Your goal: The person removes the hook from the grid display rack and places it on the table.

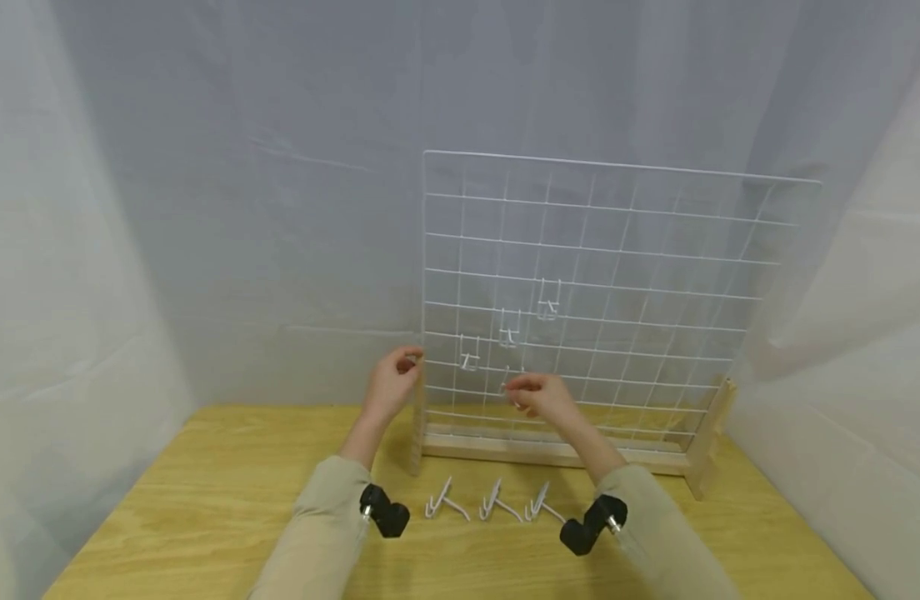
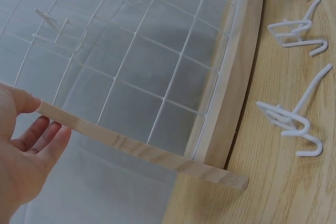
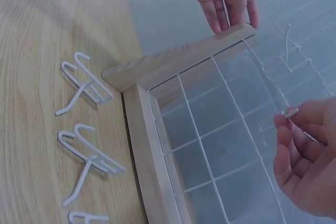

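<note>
A: Where are the person's hands?

B: The left hand [image 1: 388,387] holds the top of the wooden post [image 2: 142,148] at the left end of the wire grid panel [image 1: 595,292], thumb and fingers curled round it. The right hand [image 1: 542,396] pinches a white hook [image 3: 290,112] between thumb and fingertips, right against the grid's lower wires.

A: And where does the panel stand?

B: Upright in its wooden base [image 1: 550,454], toward the table's [image 1: 205,500] far edge. Three hooks [image 1: 508,329] already hang on it in a rising diagonal.

A: Anything else?

B: Three loose hooks [image 1: 493,502] lie in a row on the table just in front of the base, between the two sleeves.
</note>
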{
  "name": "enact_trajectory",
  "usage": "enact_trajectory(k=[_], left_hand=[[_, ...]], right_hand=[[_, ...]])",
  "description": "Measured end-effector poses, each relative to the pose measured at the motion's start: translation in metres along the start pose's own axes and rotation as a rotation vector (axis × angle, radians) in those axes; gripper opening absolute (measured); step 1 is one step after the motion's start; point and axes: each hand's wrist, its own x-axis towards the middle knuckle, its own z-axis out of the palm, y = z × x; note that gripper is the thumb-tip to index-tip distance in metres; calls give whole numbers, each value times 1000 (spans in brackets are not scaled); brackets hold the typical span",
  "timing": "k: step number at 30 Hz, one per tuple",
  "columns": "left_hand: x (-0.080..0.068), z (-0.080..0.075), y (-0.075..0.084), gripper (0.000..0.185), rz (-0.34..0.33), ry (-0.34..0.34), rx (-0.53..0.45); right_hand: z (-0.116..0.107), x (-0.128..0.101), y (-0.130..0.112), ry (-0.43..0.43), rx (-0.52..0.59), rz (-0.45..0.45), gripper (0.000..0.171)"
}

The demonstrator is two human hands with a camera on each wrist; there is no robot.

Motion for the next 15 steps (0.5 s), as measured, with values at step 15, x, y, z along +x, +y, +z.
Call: enact_trajectory(k=[15], left_hand=[[1, -2, 1, 27, -7, 4, 9]], right_hand=[[-15, -22, 10, -133, -74, -86, 24]])
